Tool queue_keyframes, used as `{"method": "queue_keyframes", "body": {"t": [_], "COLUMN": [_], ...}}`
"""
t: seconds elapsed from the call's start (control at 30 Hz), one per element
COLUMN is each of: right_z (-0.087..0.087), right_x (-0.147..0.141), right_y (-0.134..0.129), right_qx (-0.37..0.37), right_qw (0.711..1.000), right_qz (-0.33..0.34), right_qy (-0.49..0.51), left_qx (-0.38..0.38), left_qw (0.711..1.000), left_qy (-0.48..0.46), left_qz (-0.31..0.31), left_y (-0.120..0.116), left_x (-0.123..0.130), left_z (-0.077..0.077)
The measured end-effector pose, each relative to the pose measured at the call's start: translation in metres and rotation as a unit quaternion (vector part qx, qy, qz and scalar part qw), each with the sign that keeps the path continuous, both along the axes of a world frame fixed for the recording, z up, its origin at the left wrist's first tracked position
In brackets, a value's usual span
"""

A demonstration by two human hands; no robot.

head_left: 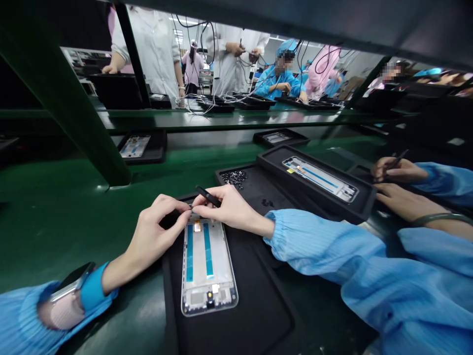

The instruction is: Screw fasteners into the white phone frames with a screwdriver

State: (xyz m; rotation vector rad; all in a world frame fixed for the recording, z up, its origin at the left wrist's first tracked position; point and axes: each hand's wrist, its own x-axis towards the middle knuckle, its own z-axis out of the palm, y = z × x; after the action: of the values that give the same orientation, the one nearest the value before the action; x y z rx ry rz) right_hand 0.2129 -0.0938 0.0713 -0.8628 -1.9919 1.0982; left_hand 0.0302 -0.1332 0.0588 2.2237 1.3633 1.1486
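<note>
My left hand (158,227) rests its pinched thumb and fingertips at the top edge of a phone frame (207,291), with nothing visible between them. The frame lies face up in a black tray (258,305) and carries teal strips (189,252) and a small gold-coloured patch. My right hand (229,207) holds slim black tweezers (208,196), and its fingertips almost meet my left fingertips above the frame. A smartwatch (72,281) sits on my left wrist, over a blue sleeve.
A second tray holds another phone frame (320,178), beside a black mat with a heap of small dark screws (233,178). A co-worker's hands (401,170) work at the right. A green steel post (81,113) and shelf (221,118) stand ahead, with people beyond them.
</note>
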Motion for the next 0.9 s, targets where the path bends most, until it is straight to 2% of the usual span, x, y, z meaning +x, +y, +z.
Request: {"method": "queue_keyframes", "body": {"t": [0.13, 0.3, 0.47, 0.63, 0.77, 0.9], "right_z": [0.000, -0.001, -0.002, -0.003, -0.002, -0.001], "right_x": [0.001, 0.005, 0.007, 0.005, -0.001, -0.007], "right_y": [0.005, 0.013, 0.013, 0.008, 0.000, -0.007], "right_qx": [-0.003, -0.005, 0.003, 0.061, 0.131, 0.148], "right_qw": [1.000, 0.995, 0.991, 0.990, 0.983, 0.979], "right_qz": [-0.025, -0.054, -0.059, 0.006, 0.037, 0.037], "right_qy": [-0.014, -0.078, -0.120, -0.130, -0.126, -0.132], "left_qx": [-0.017, -0.025, -0.048, -0.080, -0.061, -0.035], "left_qw": [0.999, 0.990, 0.994, 0.994, 0.995, 0.996], "left_qy": [0.044, 0.134, 0.095, 0.067, 0.064, 0.054], "left_qz": [0.003, -0.043, -0.033, -0.037, -0.049, -0.056], "left_y": [0.004, 0.010, 0.009, 0.001, -0.005, -0.006], "left_x": [0.000, -0.003, -0.006, -0.016, -0.022, -0.018], "left_z": [-0.002, -0.008, -0.009, -0.009, -0.008, -0.004]}}
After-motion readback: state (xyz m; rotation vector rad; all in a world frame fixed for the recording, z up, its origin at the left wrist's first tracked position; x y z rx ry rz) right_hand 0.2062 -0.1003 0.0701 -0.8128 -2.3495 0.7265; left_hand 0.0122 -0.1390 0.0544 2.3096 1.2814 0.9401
